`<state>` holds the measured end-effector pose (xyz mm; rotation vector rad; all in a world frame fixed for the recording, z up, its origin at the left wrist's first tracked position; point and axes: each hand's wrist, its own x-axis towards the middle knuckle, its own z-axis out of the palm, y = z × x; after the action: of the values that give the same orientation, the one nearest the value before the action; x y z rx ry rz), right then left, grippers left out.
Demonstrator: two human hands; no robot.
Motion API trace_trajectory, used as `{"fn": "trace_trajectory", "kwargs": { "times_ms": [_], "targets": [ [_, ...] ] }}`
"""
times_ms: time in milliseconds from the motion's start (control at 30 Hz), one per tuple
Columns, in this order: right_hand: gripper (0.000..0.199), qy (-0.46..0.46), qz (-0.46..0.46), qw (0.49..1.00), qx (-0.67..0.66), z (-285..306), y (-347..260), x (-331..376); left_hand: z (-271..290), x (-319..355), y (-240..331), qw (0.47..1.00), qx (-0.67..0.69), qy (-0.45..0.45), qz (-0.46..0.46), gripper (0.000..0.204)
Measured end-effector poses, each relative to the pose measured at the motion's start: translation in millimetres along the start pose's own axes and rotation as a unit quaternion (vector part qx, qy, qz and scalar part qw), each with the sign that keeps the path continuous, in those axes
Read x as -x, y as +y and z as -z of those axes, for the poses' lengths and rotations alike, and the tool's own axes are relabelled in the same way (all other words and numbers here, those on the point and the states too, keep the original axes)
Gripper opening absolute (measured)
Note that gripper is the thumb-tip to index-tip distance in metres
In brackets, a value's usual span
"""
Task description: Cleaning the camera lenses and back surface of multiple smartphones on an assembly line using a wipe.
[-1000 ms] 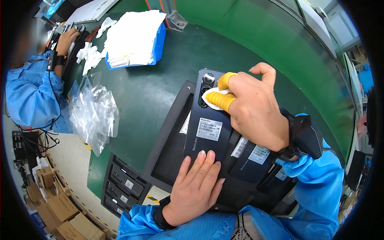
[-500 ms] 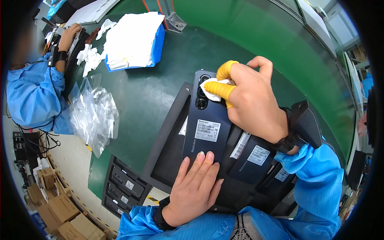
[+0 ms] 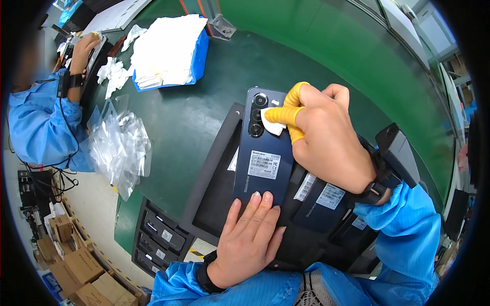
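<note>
A dark blue smartphone (image 3: 244, 176) lies back side up over a black foam tray (image 3: 206, 191), its camera lenses at the far end and a white label mid-back. My left hand (image 3: 250, 234) rests on the phone's near end with its fingers stretched out flat. Yellow finger covers sheathe some fingers of my right hand (image 3: 326, 132), which pinches a small white wiping cloth (image 3: 273, 124) against the phone's back, just beside the lenses. Another labelled phone (image 3: 316, 210) sits in the tray under my right wrist, and a further one (image 3: 352, 229) is partly hidden by my sleeve.
A blue bin (image 3: 200, 61) stacked with white cloths (image 3: 166, 48) stands at the far left. Nearer are crumpled cloths (image 3: 115, 74) and clear plastic film (image 3: 120, 148). A second phone tray (image 3: 153, 239) sits low left. A co-worker's blue sleeve (image 3: 43, 120) is at the left edge.
My right hand has drawn the cloth slightly right and nearer, off the lenses, which now show more fully. My left hand has stayed in place. The co-worker's hand has shifted slightly.
</note>
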<state>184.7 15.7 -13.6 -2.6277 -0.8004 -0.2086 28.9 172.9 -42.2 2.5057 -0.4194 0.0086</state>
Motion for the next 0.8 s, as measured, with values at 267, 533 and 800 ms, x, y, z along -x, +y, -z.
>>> {"fn": "trace_trajectory", "kwargs": {
  "times_ms": [267, 533, 800],
  "targets": [
    [0.035, 0.040, 0.044, 0.998, 0.014, -0.9, 5.2, -3.0, 1.5, -0.8, -1.0, 1.000, 0.000, -0.005, 0.002, 0.039],
    [0.005, 0.132, 0.161, 0.969, 0.136, -22.3, -7.7, -15.1, 1.6, -1.5, 0.0, 1.000, -0.007, -0.003, 0.000, 0.039],
    [0.008, 0.161, 0.147, 0.953, 0.209, -30.4, -11.6, -24.0, -0.1, 0.8, 0.1, 1.000, -0.006, 0.004, 0.002, 0.038]
  ]
}}
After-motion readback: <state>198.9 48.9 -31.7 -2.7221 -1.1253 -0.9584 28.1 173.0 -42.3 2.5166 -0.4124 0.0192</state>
